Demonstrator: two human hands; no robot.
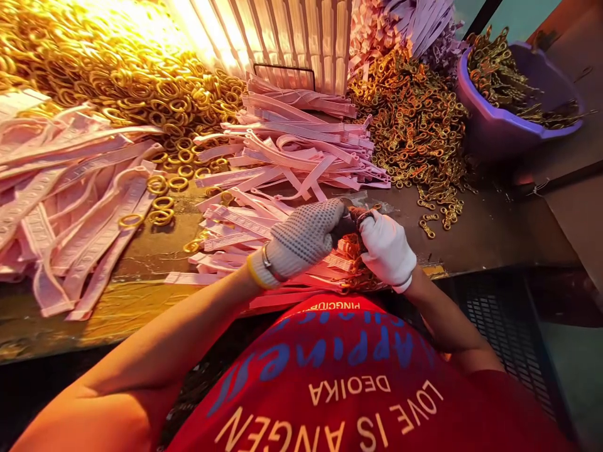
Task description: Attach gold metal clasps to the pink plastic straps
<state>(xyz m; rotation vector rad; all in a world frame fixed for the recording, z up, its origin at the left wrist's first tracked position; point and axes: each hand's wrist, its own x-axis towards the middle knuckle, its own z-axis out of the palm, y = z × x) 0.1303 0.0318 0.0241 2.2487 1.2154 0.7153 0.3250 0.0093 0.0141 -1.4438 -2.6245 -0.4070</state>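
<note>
My left hand (306, 237), in a grey glove with dark dots, is closed near the table's front edge. My right hand (389, 248), in a white glove, is closed just beside it. The fingers of both hands meet around something small and dark, whose kind I cannot make out. Below them are pale pink straps (235, 229) with printed marks. A cluster of brass-coloured metal clasps (351, 251) hangs under the hands, close to my shirt.
Gold rings (174, 103) are heaped at the back left, with more pink straps (70, 207) in front. Small brass swivel clasps (409, 119) form a pile at right. Behind it stands a purple basin (499, 119) holding metal pieces. A ribbed translucent panel (301, 37) rises at the back.
</note>
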